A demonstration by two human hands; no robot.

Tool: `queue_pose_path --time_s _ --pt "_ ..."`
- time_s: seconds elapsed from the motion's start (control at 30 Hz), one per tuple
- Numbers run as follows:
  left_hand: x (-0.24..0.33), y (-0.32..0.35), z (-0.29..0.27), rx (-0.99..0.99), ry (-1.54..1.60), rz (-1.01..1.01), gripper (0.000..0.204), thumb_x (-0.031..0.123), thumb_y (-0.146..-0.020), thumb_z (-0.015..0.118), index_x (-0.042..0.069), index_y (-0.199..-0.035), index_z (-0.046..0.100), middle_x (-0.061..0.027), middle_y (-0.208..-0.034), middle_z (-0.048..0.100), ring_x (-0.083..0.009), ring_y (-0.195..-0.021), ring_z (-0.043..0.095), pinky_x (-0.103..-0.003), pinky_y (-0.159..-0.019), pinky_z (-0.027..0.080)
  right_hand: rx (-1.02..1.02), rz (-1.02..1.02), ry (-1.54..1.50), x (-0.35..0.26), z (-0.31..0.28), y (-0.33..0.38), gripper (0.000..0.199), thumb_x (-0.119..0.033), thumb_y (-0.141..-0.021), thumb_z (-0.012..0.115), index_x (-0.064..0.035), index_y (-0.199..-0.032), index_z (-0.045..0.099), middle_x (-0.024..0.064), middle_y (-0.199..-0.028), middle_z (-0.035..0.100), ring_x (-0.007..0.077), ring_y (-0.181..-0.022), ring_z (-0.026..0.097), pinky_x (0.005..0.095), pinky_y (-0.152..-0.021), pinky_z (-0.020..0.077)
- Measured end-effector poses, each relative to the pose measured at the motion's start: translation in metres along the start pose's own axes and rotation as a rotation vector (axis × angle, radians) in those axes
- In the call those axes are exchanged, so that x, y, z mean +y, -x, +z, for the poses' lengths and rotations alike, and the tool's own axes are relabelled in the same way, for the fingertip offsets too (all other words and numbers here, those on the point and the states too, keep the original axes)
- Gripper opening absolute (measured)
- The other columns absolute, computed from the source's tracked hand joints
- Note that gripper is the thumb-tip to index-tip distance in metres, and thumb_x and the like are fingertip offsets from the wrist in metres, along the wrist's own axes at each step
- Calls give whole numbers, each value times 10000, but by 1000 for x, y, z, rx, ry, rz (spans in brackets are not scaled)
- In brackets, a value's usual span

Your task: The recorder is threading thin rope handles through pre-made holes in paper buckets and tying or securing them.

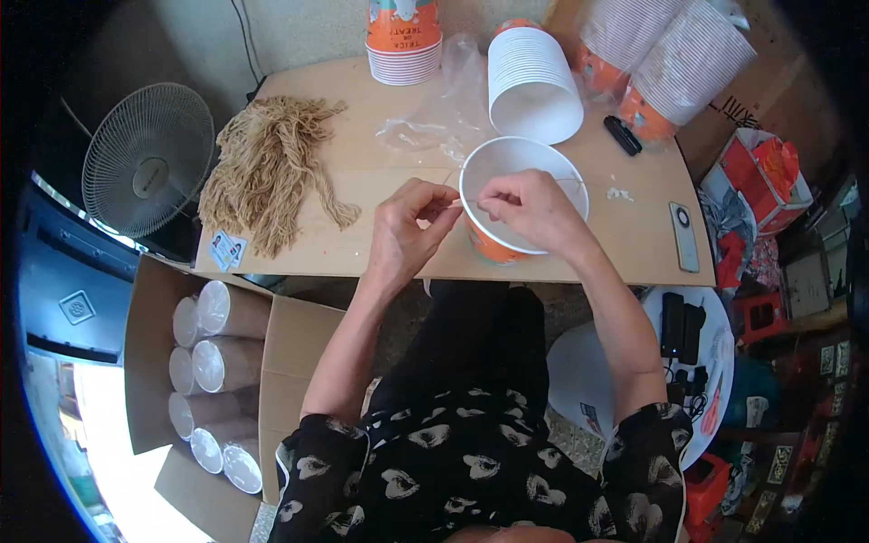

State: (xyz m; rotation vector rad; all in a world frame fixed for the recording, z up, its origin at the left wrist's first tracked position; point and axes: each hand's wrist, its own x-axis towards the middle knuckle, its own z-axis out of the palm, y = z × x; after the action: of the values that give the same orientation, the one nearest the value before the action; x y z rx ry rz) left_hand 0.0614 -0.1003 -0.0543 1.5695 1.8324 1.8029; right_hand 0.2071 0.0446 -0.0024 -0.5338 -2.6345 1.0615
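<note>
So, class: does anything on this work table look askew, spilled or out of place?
One stack of white paper cups lies tipped on its side behind the orange cup in the hands. Small white scraps lie scattered to its right. Nothing looks damaged.

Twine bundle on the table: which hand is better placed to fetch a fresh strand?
Left. The left hand lies nearer the twine bundle; the right hand rests on the orange paper bucket's rim, farther away.

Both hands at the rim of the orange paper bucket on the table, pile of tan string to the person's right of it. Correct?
Not quite. The head view shows the pile of tan string to the person's left of the orange paper bucket, not the right. The rest holds: the left hand and right hand are both at the bucket's rim, on the table.
</note>
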Motion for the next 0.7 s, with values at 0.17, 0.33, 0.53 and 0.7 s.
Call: queue_pose_path --time_s 0.17,0.33,0.53,0.7 --pt "-4 -2 -18 117 -441 210 150 -11 -785 741 47 -919 707 -130 -1106 618 -270 -828 687 -359 -693 577 274 -332 362 -25 11 35 98 -114 -837 653 -42 -897 680 123 -863 669 322 -829 650 414 -726 502" --pt "23 -16 -43 265 -523 258 182 15 -797 770 94 -960 760 -62 -874 618 -154 -678 597 -271 -534 445 342 -421 417 -21 28 43 205 -53 -709 724 -63 -898 645 81 -868 655 260 -831 649 372 -727 489" --pt "54 -38 -30 -18 110 83 202 28 -915 677 12 -1111 722 -67 -938 734 -86 -792 673 -219 -670 535 304 -710 350 -2 22 26 277 -59 -633 764 -69 -895 674 56 -847 651 233 -823 643 349 -705 491" --pt "51 -65 -22 -308 202 -132 211 81 -966 620 5 -1147 696 -71 -967 741 -88 -889 681 -221 -639 508 290 -734 200 -1 19 26 193 -48 -696 772 -37 -876 702 77 -845 672 245 -793 649 353 -728 510"
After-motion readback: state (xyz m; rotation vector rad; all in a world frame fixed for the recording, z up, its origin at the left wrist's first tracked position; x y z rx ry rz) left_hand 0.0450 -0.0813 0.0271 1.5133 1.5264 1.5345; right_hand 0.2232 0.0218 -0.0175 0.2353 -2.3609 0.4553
